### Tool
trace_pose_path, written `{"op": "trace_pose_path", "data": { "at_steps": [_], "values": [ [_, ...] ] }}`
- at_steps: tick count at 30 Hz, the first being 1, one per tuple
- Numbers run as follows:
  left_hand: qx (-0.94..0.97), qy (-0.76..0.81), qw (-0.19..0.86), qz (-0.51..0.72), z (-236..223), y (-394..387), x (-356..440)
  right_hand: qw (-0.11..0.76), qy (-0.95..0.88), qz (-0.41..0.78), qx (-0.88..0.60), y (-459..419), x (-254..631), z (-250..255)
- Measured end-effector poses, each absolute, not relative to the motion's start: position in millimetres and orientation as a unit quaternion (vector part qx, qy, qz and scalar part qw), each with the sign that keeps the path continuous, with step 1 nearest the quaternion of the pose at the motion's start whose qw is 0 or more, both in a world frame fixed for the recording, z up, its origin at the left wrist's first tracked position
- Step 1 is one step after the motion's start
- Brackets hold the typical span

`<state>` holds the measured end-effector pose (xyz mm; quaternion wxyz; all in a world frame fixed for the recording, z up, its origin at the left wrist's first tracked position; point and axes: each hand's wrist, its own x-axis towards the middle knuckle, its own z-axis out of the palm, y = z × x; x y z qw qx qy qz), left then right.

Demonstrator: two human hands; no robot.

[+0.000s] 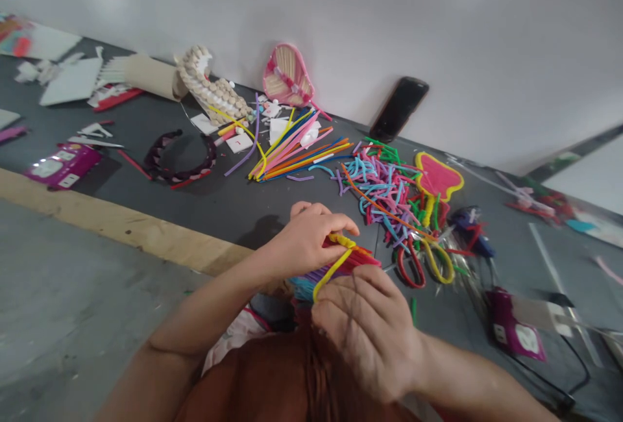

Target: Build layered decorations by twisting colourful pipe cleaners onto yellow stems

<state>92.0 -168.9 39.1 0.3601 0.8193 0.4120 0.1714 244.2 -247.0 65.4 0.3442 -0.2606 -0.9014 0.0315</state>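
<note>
We wear a brown garment (238,383) below our left hand (311,237), with dark narrow folds or strands beside our right hand (370,331); both forearms (228,298) are bare.

Your yellow stem (335,267): fuzzy, matt, chenille-like; cut stem pile (379,191) ahead of you looks same. Tabletop (253,208): smooth, matt; its near edge (121,217) looks like bare wood. Phone (400,109): glossy glass face. 2 purple packs (65,163) (516,324) before you: shiny plastic. Scissor handles (402,267): smooth plastic. Tube (150,74): matt cardboard. Wall (311,6): smooth, soft sheen.
</note>
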Motion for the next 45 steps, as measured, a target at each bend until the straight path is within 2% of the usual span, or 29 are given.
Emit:
{"op": "trace_pose_path", "data": {
  "at_steps": [3,6,8,11,19,25,31,33,36,38,40,42,45],
  "values": [
    [0.824,0.389,0.375,0.173,41.0,-169.3,90.0,0.365,-0.875,0.113,-0.298,-236.5,258.9,77.6],
    [0.83,0.373,0.374,0.178,39.8,-168.1,86.0,0.401,-0.77,0.139,-0.476,-212.9,277.3,80.4],
    [0.837,0.362,0.37,0.179,39.2,-166.6,82.9,0.428,-0.682,0.214,-0.553,-193.8,287.2,74.0],
    [0.847,0.342,0.37,0.17,41.1,-164.5,78.5,0.456,-0.599,0.352,-0.556,-170.6,295.6,55.7],
    [0.867,0.314,0.373,0.107,54.6,-160.0,70.0,0.467,-0.433,0.567,-0.522,-165.9,295.3,2.5],
    [0.858,0.292,0.422,0.028,69.8,-149.4,70.0,0.487,-0.398,0.613,-0.478,-173.3,294.3,11.1],
    [0.846,0.322,0.425,0.018,70.9,-149.3,76.2,0.517,-0.461,0.555,-0.461,-176.8,302.4,24.6],
    [0.842,0.332,0.424,0.016,68.6,-149.2,76.3,0.545,-0.507,0.479,-0.465,-180.8,306.9,30.3],
    [0.841,0.335,0.424,0.008,64.6,-146.8,76.2,0.58,-0.614,0.277,-0.459,-191.1,310.7,45.5],
    [0.845,0.327,0.422,0.002,62.5,-144.9,76.9,0.514,-0.743,0.13,-0.409,-197.7,309.4,56.5],
    [0.851,0.323,0.414,-0.003,61.1,-144.0,78.0,0.387,-0.853,0.022,-0.349,-201.1,305.1,63.8],
    [0.856,0.319,0.407,-0.007,60.3,-144.0,78.8,0.29,-0.903,-0.035,-0.316,-201.1,300.1,65.6],
    [0.856,0.3,0.421,0.0,59.1,-145.0,77.9,0.246,-0.916,-0.06,-0.312,-199.4,296.5,61.8]
  ]
}}
